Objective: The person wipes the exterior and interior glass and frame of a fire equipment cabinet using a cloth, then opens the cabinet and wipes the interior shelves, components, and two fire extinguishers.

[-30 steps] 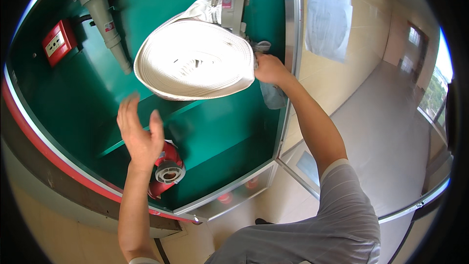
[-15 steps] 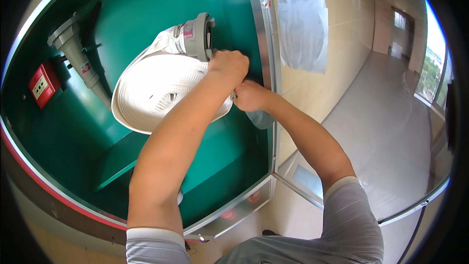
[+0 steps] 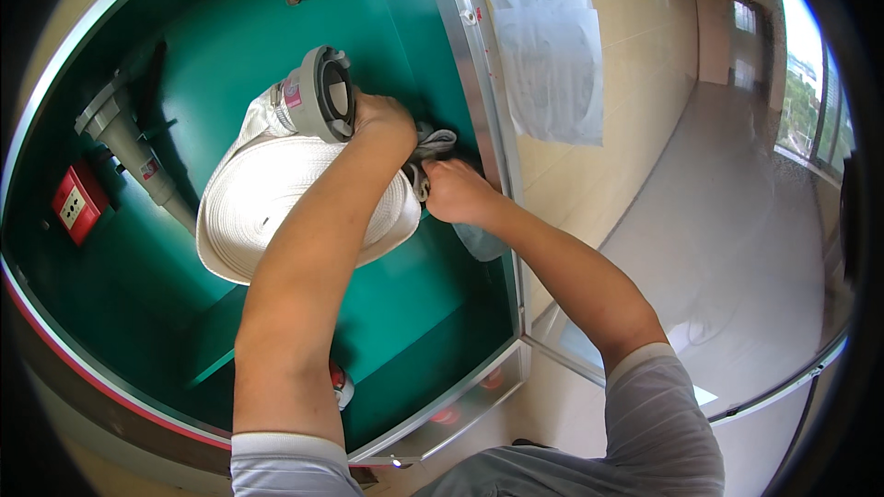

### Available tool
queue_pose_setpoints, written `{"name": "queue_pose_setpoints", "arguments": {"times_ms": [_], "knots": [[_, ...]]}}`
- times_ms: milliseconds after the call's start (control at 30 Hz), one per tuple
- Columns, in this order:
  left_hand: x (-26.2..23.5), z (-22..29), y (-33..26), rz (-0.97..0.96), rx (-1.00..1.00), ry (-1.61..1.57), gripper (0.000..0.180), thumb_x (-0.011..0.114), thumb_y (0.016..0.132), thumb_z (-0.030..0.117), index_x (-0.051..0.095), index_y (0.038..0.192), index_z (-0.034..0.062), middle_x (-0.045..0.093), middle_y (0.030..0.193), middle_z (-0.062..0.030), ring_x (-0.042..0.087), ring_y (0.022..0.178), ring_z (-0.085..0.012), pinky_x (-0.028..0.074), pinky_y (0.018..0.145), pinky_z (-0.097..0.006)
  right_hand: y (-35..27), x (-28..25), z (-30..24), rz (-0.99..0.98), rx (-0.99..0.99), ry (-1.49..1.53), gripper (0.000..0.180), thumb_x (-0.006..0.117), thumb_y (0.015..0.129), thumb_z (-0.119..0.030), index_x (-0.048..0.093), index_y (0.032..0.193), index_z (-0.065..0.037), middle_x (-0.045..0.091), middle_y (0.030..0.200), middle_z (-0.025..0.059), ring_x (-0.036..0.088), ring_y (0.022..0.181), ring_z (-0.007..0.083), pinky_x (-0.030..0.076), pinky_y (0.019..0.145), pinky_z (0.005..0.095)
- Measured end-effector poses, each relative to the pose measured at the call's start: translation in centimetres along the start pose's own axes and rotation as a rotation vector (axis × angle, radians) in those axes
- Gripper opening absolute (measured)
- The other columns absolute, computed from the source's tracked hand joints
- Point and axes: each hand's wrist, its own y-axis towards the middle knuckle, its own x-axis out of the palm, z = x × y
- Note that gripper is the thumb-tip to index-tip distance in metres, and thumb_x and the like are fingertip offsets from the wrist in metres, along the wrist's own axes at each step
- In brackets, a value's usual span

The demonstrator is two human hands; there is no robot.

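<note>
A rolled white fire hose rests in a green cabinet. Its grey metal coupling stands at the top of the roll, the opening turned rightward. My left hand is closed at the coupling's right side. The coupling and my own wrist hide most of its fingers. Just below and to the right, my right hand is closed on a greyish cloth, which hangs beneath it. A folded part of that cloth also shows between the two hands. My left forearm crosses in front of the hose roll.
A grey hose nozzle and a red alarm box are on the cabinet's left side. A red-and-white object sits low, beside my left forearm. The metal door frame runs close by my right hand. Papers hang farther right.
My left hand has moved left together with the coupling, whose opening now shows more. My right hand has shifted slightly lower with the cloth. The whole view has also shifted.
</note>
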Motion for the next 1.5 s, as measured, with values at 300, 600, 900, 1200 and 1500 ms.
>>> {"name": "queue_pose_setpoints", "arguments": {"times_ms": [300,600,900,1200,1500], "knots": [[1.5,-2.4,-1.4,0.382,-0.127,-0.219,0.021,0.057,0.088,0.012,0.074,0.100,0.0102,0.072,0.105,-0.0092,0.069,0.100,-0.0273,0.056,0.081,-0.038,-0.5,0.8,-0.7,-0.026,0.125,-0.238,0.030,0.053,0.080,-0.011,0.064,0.101,0.006,0.066,0.101,0.0307,0.065,0.096,0.0434,0.051,0.088,0.0479],[2.4,-1.6,-0.9,0.415,-0.057,-0.254,0.017,0.059,0.085,0.013,0.076,0.090,0.0096,0.073,0.097,-0.0115,0.071,0.092,-0.0282,0.057,0.077,-0.038,6.6,2.0,-0.1,-0.339,0.131,-0.237,0.037,0.055,0.087,-0.025,0.067,0.116,-0.006,0.062,0.128,0.0147,0.057,0.121,0.0343,0.041,0.098,0.0564],[2.0,-2.2,-1.0,0.408,-0.094,-0.263,0.017,0.062,0.084,0.010,0.075,0.095,0.0082,0.072,0.101,-0.0113,0.070,0.095,-0.0288,0.057,0.079,-0.039,1.3,0.9,-1.9,-0.127,0.110,-0.500,0.021,0.060,0.080,-0.017,0.073,0.093,-0.007,0.070,0.103,0.0172,0.065,0.103,0.0299,0.054,0.077,0.0455],[1.5,-0.2,-1.7,0.314,0.129,-0.325,0.019,0.058,0.086,0.009,0.072,0.098,0.0081,0.071,0.107,-0.0113,0.069,0.099,-0.0291,0.055,0.082,-0.037,-10.7,4.7,-2.0,0.132,-0.126,-0.318,0.017,0.062,0.073,-0.011,0.066,0.083,0.002,0.066,0.083,0.0226,0.065,0.075,0.0405,0.055,0.063,0.0465],[6.7,-0.6,-8.1,1.019,0.452,-0.420,0.016,0.065,0.077,0.009,0.064,0.091,0.0012,0.065,0.096,-0.0165,0.062,0.093,-0.0321,0.048,0.089,-0.041,-13.9,6.7,1.1,-0.022,0.120,0.524,0.036,0.054,0.080,0.004,0.065,0.115,-0.002,0.068,0.097,0.0194,0.068,0.092,0.0250,0.051,0.080,0.0303]]}}
